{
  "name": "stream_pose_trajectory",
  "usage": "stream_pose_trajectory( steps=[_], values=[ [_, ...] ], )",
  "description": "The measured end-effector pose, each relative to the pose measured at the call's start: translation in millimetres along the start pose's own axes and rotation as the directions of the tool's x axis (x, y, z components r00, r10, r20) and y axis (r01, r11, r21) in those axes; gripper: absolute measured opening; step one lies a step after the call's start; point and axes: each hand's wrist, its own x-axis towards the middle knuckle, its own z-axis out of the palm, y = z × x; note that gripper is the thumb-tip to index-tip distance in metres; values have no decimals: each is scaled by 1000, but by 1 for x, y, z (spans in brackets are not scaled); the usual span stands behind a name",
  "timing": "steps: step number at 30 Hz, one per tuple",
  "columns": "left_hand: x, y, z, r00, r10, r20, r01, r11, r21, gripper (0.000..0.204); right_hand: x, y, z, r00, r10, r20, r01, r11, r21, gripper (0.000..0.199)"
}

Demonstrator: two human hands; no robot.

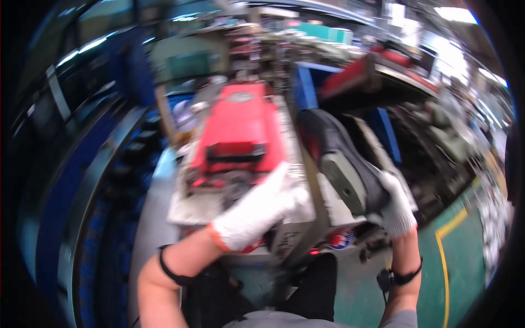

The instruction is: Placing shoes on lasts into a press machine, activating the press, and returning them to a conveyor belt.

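Factory bench with red machine [239,128]: my right hand [397,210] grasps a black shoe [339,164]; left hand [262,210] rests on the machine, grip unclear. I judge work unfinished.

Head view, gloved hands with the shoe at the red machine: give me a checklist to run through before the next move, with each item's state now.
1. Right hand grips the black shoe at its heel end: ok.
2. Shoe sole faces up, toward the camera: ok.
3. Left hand rests on the red machine front, away from the shoe: ok.
4. Both hands gloved: ok.
5. Machine opening free of objects: cannot tell, blurred.
6. Green floor near the feet unobstructed: cannot tell.
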Motion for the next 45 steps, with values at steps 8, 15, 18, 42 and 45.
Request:
stream_pose_trajectory(
  steps=[8,15,18,42,45],
  values=[
    [-129,-55,-32,758,206,-619,-505,786,-357,70,-9,52,181,824,88,559,140,926,-351,82],
    [-250,-91,-191,70,59,-996,-562,827,10,21,-6,68,167,922,-296,249,367,872,-324,83],
    [-287,-91,-296,-89,15,-996,-432,900,52,17,4,69,144,898,-440,23,421,840,-343,82],
    [-544,-105,-249,-816,497,-293,576,660,-483,103,26,99,112,919,-393,-28,367,878,-308,61],
    [-652,-137,-249,-937,89,-339,203,925,-320,134,25,98,134,943,-309,-123,277,935,-222,59]
  ],
)
